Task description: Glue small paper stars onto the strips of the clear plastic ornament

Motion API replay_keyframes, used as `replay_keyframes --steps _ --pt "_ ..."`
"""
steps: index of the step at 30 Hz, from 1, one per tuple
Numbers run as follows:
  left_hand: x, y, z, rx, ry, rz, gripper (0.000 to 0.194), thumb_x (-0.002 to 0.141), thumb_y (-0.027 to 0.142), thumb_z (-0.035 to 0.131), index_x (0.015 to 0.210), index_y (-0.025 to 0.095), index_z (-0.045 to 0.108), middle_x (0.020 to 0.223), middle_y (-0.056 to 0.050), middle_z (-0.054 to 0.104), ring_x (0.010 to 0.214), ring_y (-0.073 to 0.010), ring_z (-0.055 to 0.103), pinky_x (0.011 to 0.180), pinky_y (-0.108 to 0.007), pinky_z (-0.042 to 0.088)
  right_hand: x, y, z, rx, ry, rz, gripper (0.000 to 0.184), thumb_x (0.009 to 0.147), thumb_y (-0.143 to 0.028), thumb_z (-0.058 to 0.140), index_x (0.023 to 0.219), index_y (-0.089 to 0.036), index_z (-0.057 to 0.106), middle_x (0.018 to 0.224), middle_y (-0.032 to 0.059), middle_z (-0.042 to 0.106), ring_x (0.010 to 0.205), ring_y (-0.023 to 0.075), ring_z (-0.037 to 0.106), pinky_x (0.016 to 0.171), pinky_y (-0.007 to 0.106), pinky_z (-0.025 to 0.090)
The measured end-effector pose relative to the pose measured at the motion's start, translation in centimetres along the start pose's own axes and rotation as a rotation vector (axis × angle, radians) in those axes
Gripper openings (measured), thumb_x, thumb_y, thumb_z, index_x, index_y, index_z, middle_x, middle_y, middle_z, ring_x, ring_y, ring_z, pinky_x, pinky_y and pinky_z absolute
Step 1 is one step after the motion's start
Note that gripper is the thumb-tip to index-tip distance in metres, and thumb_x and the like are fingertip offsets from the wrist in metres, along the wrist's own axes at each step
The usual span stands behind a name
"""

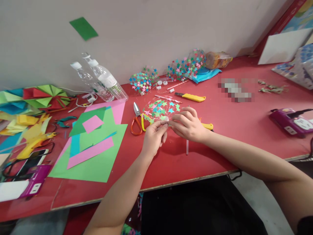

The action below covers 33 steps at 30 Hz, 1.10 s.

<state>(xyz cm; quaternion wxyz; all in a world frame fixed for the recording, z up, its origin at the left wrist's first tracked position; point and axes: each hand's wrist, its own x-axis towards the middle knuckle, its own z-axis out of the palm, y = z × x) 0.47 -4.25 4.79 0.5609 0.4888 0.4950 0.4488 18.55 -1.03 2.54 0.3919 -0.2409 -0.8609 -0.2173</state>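
My left hand [154,137] is closed, its thumb and forefinger pinching a small white piece [166,119] at the near side of a clear ball covered with star stickers [160,109]. The fingertips of my right hand [190,126] meet the same piece from the right; its exact shape is mostly hidden by the fingers. Left of the ball lie scissors [137,117] with red and yellow handles. A thin pale strip [187,147] runs under my right hand, and a yellow-handled tool [207,126] shows partly behind that hand.
More star-covered balls [140,83] sit along the wall, near small white parts [158,87] and a yellow box cutter [194,97]. Coloured paper sheets [97,173], plastic bottles [107,81] and a yellow glue gun [33,145] lie left. A purple power strip [290,122] is at right.
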Motion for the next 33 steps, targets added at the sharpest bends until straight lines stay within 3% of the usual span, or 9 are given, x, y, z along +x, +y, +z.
replay_keyframes --steps 5,11,20,26,33 --pt "-0.09 0.12 0.12 -0.013 -0.008 -0.016 0.027 0.080 0.035 0.064 0.096 0.014 0.067 0.036 0.010 0.042 0.027 -0.0048 0.028 0.030 -0.018 0.017 0.01 0.12 0.03 -0.047 0.010 -0.043 0.020 0.089 -0.019 0.061 0.109 -0.018 0.062 0.099 0.0053 0.064 0.096 0.0189 0.050 0.097 0.041 0.038" --pt "-0.15 0.24 0.17 0.004 -0.007 -0.018 0.030 0.079 0.036 0.064 0.098 0.014 0.070 0.036 0.009 0.042 0.028 -0.0049 0.029 0.031 -0.019 0.016 -0.34 0.39 0.44 -0.017 -0.020 0.016 0.018 0.092 -0.021 0.057 0.109 -0.023 0.061 0.104 0.0040 0.064 0.101 0.0196 0.051 0.100 0.043 0.035" --pt "-0.57 0.58 0.39 0.169 0.013 0.076 0.027 0.082 0.032 0.060 0.100 0.014 0.070 0.038 0.009 0.044 0.032 -0.0062 0.033 0.035 -0.020 0.024 -0.27 0.34 0.45 -0.073 -0.063 0.021 0.011 0.094 -0.023 0.054 0.104 -0.025 0.058 0.104 0.0020 0.065 0.098 0.0187 0.049 0.101 0.041 0.035" --pt "-0.23 0.35 0.19 0.064 -0.003 0.000 0.030 0.080 0.035 0.062 0.099 0.014 0.069 0.036 0.009 0.042 0.029 -0.0059 0.030 0.032 -0.020 0.019 0.01 0.26 0.31 -0.092 -0.028 -0.008 0.013 0.092 -0.022 0.056 0.105 -0.023 0.058 0.101 0.0027 0.065 0.096 0.0187 0.049 0.099 0.040 0.037" --pt "-0.34 0.61 0.60 0.143 0.007 0.039 0.028 0.081 0.031 0.059 0.099 0.012 0.068 0.037 0.009 0.042 0.031 -0.0061 0.032 0.034 -0.020 0.023 0.05 0.47 0.44 -0.095 -0.034 0.012 0.011 0.090 -0.022 0.058 0.101 -0.021 0.059 0.101 0.0025 0.065 0.091 0.0189 0.048 0.097 0.040 0.039"
